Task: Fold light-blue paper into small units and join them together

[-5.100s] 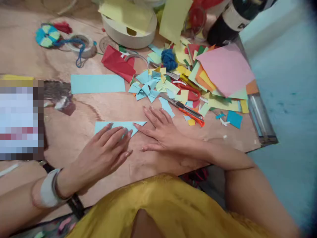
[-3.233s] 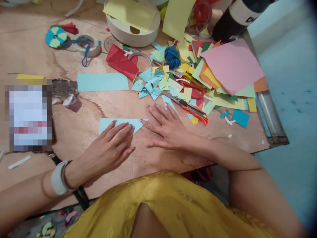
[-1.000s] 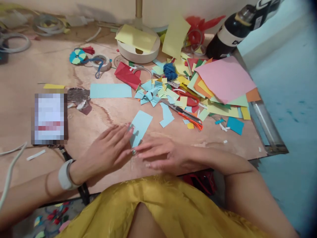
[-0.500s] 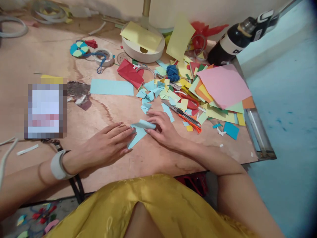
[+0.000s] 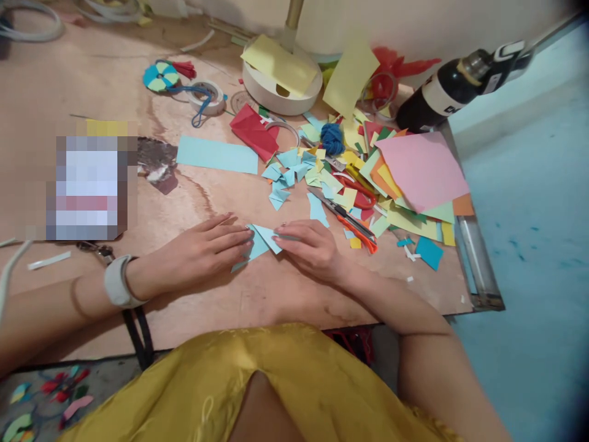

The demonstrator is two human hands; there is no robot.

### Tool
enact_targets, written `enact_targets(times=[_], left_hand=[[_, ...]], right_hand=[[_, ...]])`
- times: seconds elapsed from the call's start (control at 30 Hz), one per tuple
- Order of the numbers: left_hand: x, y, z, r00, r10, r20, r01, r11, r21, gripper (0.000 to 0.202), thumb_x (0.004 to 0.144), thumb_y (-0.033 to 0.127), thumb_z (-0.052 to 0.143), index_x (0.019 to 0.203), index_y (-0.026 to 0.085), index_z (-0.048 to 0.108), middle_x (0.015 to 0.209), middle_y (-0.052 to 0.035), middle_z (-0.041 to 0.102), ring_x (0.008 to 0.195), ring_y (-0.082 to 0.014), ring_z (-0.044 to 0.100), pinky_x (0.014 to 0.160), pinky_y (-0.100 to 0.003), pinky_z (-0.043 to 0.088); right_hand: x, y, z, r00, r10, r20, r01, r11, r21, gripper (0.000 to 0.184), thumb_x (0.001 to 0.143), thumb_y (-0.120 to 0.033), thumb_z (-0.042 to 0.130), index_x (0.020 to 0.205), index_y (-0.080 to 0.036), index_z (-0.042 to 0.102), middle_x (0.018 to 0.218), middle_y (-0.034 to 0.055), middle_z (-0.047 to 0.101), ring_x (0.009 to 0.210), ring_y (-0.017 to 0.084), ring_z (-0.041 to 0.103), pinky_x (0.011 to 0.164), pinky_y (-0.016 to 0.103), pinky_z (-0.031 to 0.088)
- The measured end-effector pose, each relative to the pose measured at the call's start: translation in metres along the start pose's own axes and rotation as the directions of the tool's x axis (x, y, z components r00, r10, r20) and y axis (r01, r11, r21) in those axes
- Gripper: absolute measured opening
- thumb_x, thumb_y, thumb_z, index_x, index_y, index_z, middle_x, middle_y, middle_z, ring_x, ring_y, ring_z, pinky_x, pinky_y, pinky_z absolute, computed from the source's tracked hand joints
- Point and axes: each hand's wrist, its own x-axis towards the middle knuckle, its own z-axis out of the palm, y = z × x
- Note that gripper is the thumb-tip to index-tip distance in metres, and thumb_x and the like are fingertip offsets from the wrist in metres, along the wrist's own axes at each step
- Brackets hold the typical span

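Note:
A small light blue paper piece (image 5: 261,241) lies partly folded on the wooden board (image 5: 207,196) in front of me. My left hand (image 5: 202,248) rests flat on the board with its fingers stretched out, fingertips pressing the paper's left side. My right hand (image 5: 309,247) has its fingers curled and pressed together on the paper's right part, holding a fold down. A white band sits on my left wrist.
An orange utility knife (image 5: 350,220) lies just right of my right hand. Behind it are blue paper scraps (image 5: 288,175), a light blue strip (image 5: 217,154), a pile of coloured sheets (image 5: 414,178), red paper (image 5: 254,130), a tape roll (image 5: 207,97), a dark bottle (image 5: 455,86). The board's edge runs at right.
The blue paper went from a flat triangle to a turned strip and now a folded piece. My right hand moved onto it and curled over the fold; my left hand stayed on its left side.

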Motion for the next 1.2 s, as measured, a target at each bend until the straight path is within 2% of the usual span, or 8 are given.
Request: enact_targets(times=[0.1,0.2,0.3,0.47,0.57,0.73,0.9,1.2], left_hand=[[-0.001,0.003,-0.002,0.999,0.032,-0.013,-0.031,0.998,0.049,0.026,0.105,0.012,0.053,0.122,0.014,0.072,0.132,-0.0139,0.076,0.127,-0.0265,0.07,0.128,-0.053,0.042],[-0.002,0.007,-0.005,0.999,0.04,-0.009,-0.039,0.995,0.092,0.025,0.104,0.012,0.053,0.12,0.012,0.074,0.129,-0.0146,0.076,0.124,-0.0276,0.071,0.125,-0.053,0.045],[-0.003,0.01,-0.005,1.0,-0.002,-0.009,0.003,0.991,0.135,0.026,0.105,0.012,0.052,0.12,0.015,0.073,0.13,-0.0125,0.076,0.122,-0.0268,0.072,0.121,-0.051,0.049],[-0.001,0.012,-0.004,0.997,-0.054,-0.056,0.06,0.991,0.116,0.025,0.107,0.016,0.053,0.12,0.012,0.073,0.125,-0.0148,0.077,0.114,-0.0275,0.073,0.118,-0.052,0.052],[0.001,0.013,-0.005,0.997,-0.058,-0.053,0.064,0.992,0.108,0.024,0.108,0.019,0.053,0.119,0.013,0.074,0.123,-0.0143,0.078,0.113,-0.0273,0.074,0.113,-0.05,0.056],[0.003,0.012,-0.005,0.998,-0.045,-0.047,0.051,0.987,0.154,0.025,0.109,0.021,0.052,0.12,0.013,0.073,0.127,-0.0146,0.078,0.112,-0.0279,0.075,0.103,-0.047,0.061],[0.002,0.012,-0.005,0.998,-0.059,-0.026,0.063,0.984,0.167,0.027,0.108,0.022,0.055,0.127,0.012,0.071,0.13,-0.0158,0.077,0.115,-0.0293,0.074,0.098,-0.044,0.061],[0.003,0.012,-0.005,0.994,-0.103,-0.032,0.106,0.989,0.106,0.028,0.108,0.02,0.052,0.126,0.014,0.073,0.126,-0.0142,0.078,0.114,-0.0287,0.074,0.101,-0.045,0.061]], right_hand=[[-0.001,0.0,-0.004,0.991,-0.116,0.07,0.115,0.993,0.018,0.021,0.099,-0.011,0.067,0.119,-0.017,0.072,0.114,0.0116,0.083,0.106,0.024,0.079,0.081,0.038,0.067],[-0.003,0.002,-0.005,0.984,-0.124,0.129,0.12,0.992,0.037,0.025,0.1,-0.011,0.065,0.123,-0.019,0.071,0.12,0.011,0.082,0.111,0.024,0.079,0.083,0.038,0.067],[-0.006,0.004,-0.003,0.979,-0.122,0.166,0.114,0.992,0.056,0.029,0.1,-0.01,0.066,0.127,-0.019,0.071,0.124,0.0117,0.08,0.119,0.025,0.077,0.088,0.04,0.067],[-0.007,0.006,-0.002,0.975,-0.144,0.168,0.134,0.988,0.073,0.028,0.099,-0.01,0.067,0.125,-0.018,0.073,0.125,0.0113,0.08,0.123,0.025,0.075,0.091,0.04,0.066],[-0.006,0.005,-0.002,0.972,-0.157,0.173,0.15,0.987,0.056,0.023,0.1,-0.012,0.067,0.121,-0.02,0.075,0.124,0.0088,0.081,0.119,0.024,0.077,0.088,0.038,0.067],[-0.006,0.004,0.0,0.971,-0.107,0.214,0.095,0.993,0.067,0.025,0.102,-0.013,0.065,0.122,-0.024,0.075,0.125,0.0073,0.081,0.119,0.023,0.077,0.089,0.039,0.067],[-0.007,0.005,0.001,0.974,-0.146,0.175,0.137,0.988,0.066,0.023,0.102,-0.014,0.066,0.12,-0.022,0.075,0.124,0.0072,0.081,0.118,0.023,0.078,0.086,0.038,0.066],[-0.002,0.004,0.0,0.966,-0.188,0.176,0.188,0.982,0.018,0.017,0.104,-0.015,0.064,0.112,-0.022,0.077,0.121,0.0038,0.082,0.113,0.02,0.079,0.085,0.035,0.066]])
